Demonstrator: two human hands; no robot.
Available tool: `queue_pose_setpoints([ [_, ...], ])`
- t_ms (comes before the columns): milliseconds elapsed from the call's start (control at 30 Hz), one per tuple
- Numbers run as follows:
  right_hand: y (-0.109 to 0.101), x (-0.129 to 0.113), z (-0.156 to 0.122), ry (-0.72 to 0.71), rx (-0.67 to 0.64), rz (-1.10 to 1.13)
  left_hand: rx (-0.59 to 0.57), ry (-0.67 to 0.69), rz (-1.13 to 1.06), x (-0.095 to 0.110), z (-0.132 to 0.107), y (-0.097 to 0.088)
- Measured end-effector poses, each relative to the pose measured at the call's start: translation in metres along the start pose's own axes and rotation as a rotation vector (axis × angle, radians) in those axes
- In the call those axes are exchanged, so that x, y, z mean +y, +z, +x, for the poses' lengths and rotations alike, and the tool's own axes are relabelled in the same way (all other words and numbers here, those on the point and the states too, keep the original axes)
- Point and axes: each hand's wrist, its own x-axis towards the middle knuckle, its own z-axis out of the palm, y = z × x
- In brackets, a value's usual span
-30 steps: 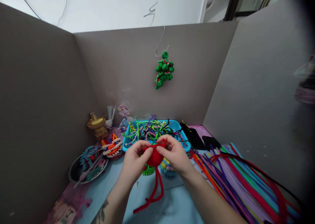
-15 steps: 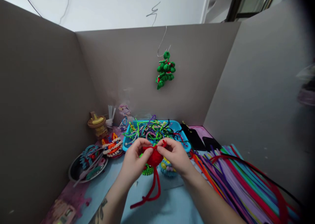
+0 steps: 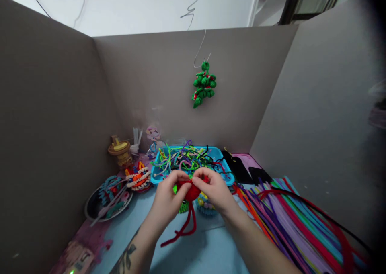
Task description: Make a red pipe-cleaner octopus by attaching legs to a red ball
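Observation:
Above the blue table surface, both hands pinch a rounded red pipe cleaner piece (image 3: 192, 193) from its two sides. My left hand (image 3: 171, 195) grips its left edge with thumb and fingers. On the right, my right hand (image 3: 212, 187) pinches the upper edge, thumb and forefinger close to the other hand's fingertips. Two red strands dangle from the piece toward the table. Partly hidden behind the hands are a green fuzzy figure (image 3: 183, 207) and a blue fuzzy piece with yellow and purple bumps (image 3: 205, 207).
A blue tray (image 3: 230, 180) of loose pipe cleaner bits stands behind. Long coloured pipe cleaners (image 3: 289, 221) lie at right. At left are a metal bowl (image 3: 90, 215), an orange-and-cream coiled piece (image 3: 139, 179) and a brown jar (image 3: 122, 155). A green ornament (image 3: 205, 83) hangs on the grey partition (image 3: 150, 73).
Both hands have drawn slightly closer together at the top of the red piece. The red end that stuck up by the right fingers now sits lower, and the dangling strands have shifted slightly.

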Motion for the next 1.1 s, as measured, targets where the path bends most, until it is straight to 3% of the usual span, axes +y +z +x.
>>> queue_pose_setpoints([
  [200, 0.002, -0.005, -0.004, -0.322, 0.089, -0.251, 0.005, 0.054, 0.04, 0.001, -0.003, -0.002],
  [333, 0.0, -0.008, -0.004, -0.381, 0.082, -0.307, -0.01, 0.095, 0.069, 0.0, -0.004, -0.003],
  [567, 0.0, -0.008, -0.006, -0.379, -0.032, -0.361, -0.025, 0.135, 0.097, 0.006, -0.004, -0.004],
  [767, 0.002, -0.004, -0.005, -0.369, 0.032, -0.401, -0.037, 0.073, 0.106, 0.006, -0.005, -0.002],
  [933, -0.008, 0.004, 0.004, -0.224, 0.094, -0.266, -0.036, -0.013, 0.102, 0.003, -0.001, -0.004],
  [1100, -0.012, 0.008, 0.007, -0.077, -0.021, -0.019, -0.122, -0.121, -0.01, 0.005, 0.0, -0.005],
])
